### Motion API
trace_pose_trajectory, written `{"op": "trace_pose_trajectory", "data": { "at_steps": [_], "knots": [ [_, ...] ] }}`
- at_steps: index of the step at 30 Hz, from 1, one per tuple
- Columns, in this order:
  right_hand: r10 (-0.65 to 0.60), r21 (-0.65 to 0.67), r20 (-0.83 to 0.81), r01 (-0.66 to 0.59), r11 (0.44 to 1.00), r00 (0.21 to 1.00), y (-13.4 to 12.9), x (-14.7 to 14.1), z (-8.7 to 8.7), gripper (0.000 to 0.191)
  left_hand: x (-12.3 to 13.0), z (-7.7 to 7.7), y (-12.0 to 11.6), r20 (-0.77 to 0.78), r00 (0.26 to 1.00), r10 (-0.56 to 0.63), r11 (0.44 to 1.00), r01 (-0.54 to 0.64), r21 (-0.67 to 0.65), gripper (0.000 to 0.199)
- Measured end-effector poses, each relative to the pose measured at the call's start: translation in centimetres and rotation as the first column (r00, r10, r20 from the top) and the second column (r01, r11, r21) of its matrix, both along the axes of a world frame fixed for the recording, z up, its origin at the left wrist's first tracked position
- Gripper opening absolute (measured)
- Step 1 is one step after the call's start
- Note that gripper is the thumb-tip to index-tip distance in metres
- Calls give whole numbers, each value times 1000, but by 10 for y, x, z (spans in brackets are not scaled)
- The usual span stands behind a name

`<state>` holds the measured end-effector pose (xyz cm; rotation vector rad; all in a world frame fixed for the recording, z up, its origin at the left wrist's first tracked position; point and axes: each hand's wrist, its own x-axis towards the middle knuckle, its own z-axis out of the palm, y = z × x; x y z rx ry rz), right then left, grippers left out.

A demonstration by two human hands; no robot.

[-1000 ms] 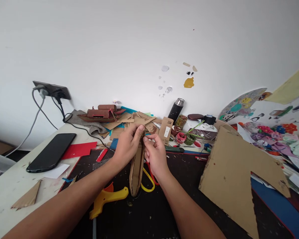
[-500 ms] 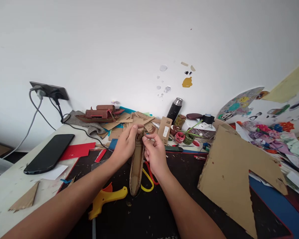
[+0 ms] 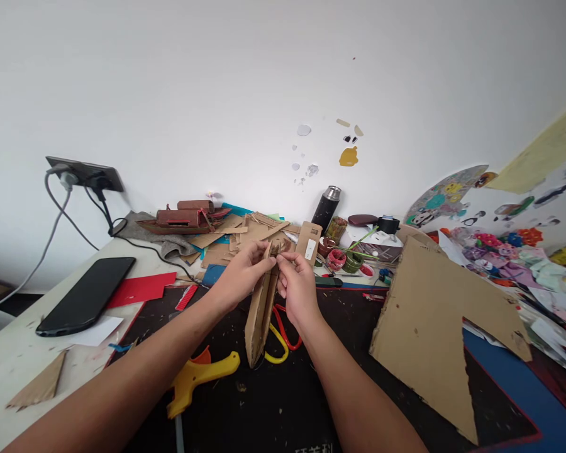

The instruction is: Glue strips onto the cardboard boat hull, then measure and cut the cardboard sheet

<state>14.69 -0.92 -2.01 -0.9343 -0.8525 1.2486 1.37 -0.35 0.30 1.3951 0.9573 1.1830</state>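
Note:
A long, narrow cardboard boat shape [image 3: 260, 314] with raised sides hangs tilted over the dark mat, its pointed end toward me. My left hand [image 3: 244, 274] holds its far end from the left, thumb on the near side. At the same end, my right hand [image 3: 298, 282] pinches the edge between thumb and fingers. Just behind and below the boat shape lie yellow and red scissor handles [image 3: 278, 346]. A yellow glue gun [image 3: 202, 376] rests to its left on the mat.
A large cardboard sheet [image 3: 429, 333] lies at right. Phone [image 3: 87, 294] and red paper [image 3: 141, 288] are at left. Along the wall stand a brown model boat [image 3: 183, 219], cardboard scraps [image 3: 259, 229], a black flask [image 3: 327, 206] and paint jars [image 3: 336, 258].
The boat shape has rolled onto its side, showing more of its outer left wall. My left thumb now reaches across its far end. The view has shifted slightly.

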Motion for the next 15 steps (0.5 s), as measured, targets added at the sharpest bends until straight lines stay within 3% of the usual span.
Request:
{"op": "trace_pose_trajectory", "data": {
  "at_steps": [3,7,15],
  "knots": [
    [-9,-19,-6,9,1000,1000,2,1,-3,35,-3,1,0,-207,978,19,994,3,108,23],
    [-8,-25,-4,8,1000,1000,4,2,-5,35,-4,0,-3,-514,827,228,954,-85,286,26],
    [33,-14,4,-33,999,999,-1,2,-2,40,0,-1,-9,-629,671,394,908,-176,381,12]
  ]
}}
